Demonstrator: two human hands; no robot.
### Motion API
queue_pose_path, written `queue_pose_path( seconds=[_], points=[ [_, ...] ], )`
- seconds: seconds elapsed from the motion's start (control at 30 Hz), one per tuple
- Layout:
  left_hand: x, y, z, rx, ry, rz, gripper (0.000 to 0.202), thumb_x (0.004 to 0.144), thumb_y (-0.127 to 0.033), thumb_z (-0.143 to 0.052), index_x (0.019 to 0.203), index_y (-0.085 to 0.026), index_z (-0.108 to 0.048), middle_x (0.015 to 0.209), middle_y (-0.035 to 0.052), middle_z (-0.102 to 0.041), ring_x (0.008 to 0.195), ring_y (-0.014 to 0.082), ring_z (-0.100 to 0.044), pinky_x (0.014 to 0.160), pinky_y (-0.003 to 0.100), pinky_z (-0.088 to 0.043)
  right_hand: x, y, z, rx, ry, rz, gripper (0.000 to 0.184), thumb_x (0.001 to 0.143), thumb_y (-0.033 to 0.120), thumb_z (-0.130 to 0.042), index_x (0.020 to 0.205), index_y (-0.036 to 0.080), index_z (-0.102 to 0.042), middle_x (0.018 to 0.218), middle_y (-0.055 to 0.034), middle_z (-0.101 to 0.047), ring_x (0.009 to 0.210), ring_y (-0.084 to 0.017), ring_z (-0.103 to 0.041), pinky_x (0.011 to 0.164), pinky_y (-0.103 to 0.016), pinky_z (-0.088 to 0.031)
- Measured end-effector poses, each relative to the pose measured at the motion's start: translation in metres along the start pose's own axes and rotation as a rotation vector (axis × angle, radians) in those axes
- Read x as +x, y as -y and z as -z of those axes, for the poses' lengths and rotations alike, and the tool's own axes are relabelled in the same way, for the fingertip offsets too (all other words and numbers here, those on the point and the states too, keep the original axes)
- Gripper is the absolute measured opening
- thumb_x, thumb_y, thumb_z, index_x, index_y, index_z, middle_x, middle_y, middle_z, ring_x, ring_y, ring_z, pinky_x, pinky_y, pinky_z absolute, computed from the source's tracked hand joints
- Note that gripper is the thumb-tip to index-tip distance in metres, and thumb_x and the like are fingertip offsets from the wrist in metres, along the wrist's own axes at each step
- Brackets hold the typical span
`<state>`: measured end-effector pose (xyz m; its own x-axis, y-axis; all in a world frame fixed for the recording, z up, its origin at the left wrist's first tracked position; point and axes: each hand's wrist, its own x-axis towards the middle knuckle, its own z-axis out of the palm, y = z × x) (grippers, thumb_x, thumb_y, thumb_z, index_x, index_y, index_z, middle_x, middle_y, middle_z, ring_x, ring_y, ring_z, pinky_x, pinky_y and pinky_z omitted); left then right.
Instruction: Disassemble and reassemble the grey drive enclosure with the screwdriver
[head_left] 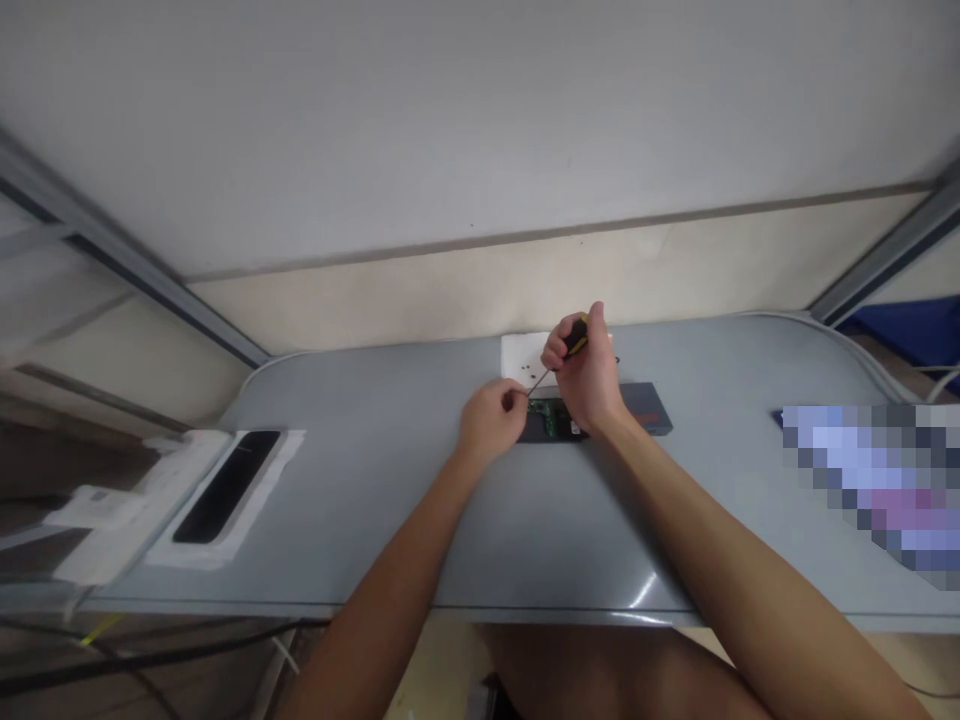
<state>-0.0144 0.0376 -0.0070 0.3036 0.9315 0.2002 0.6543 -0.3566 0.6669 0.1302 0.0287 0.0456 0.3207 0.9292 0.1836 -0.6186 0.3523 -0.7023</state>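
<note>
Right hand: the screwdriver (576, 337), black and yellow at its handle, is grasped by the curled fingers of the right hand (589, 370); its thin shaft is slanted down toward the left fingertips.
Left hand: the fingers of the left hand (493, 420) are bent at the shaft's lower end; whether the shaft is pinched cannot be told.
Opened device: the dark device (535, 430), with its green circuit board (553, 415) exposed, is seen between the two hands, just beside the left fingertips and below the right fingers.
Label: a small white label (576, 427) is borne by the device near the right palm; its print is too small to be read.
Grey block: a dark grey block (651, 400) is placed just right of the right hand; its reddish marking cannot be made out.
White sheet: small dark pieces (533, 377) are scattered on a white sheet (517, 350) beyond the left fingertips.
Black slab: a glossy black slab (229, 487) is laid on white material, well left of the left fingers.
</note>
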Motion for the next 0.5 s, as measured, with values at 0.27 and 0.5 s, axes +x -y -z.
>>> queue_pose_path(
  seconds=[0.27, 0.5],
  points=[
    [-0.001, 0.000, 0.002, -0.005, 0.006, -0.060, 0.009, 0.091, -0.025, -0.066, 0.091, -0.023, -0.074, 0.091, 0.0012, -0.066, 0.079, 0.0149, -0.061, 0.073, 0.028, -0.046, 0.005, 0.016, 0.004, 0.042, -0.076, 0.001, 0.055, 0.094, 0.072, -0.057, 0.071, 0.024, -0.046, 0.061, 0.0053, -0.038, 0.050, -0.010, -0.037, 0.047, -0.025, -0.039],
    [0.001, 0.002, -0.001, -0.066, -0.051, -0.082, 0.007, 0.090, -0.024, -0.069, 0.086, -0.021, -0.073, 0.090, 0.0014, -0.065, 0.079, 0.0143, -0.060, 0.074, 0.028, -0.047, 0.007, 0.018, 0.008, -0.014, -0.049, 0.028, 0.056, 0.093, 0.076, -0.053, 0.070, 0.025, -0.045, 0.060, 0.0047, -0.036, 0.050, -0.011, -0.038, 0.047, -0.027, -0.040]
  ],
)
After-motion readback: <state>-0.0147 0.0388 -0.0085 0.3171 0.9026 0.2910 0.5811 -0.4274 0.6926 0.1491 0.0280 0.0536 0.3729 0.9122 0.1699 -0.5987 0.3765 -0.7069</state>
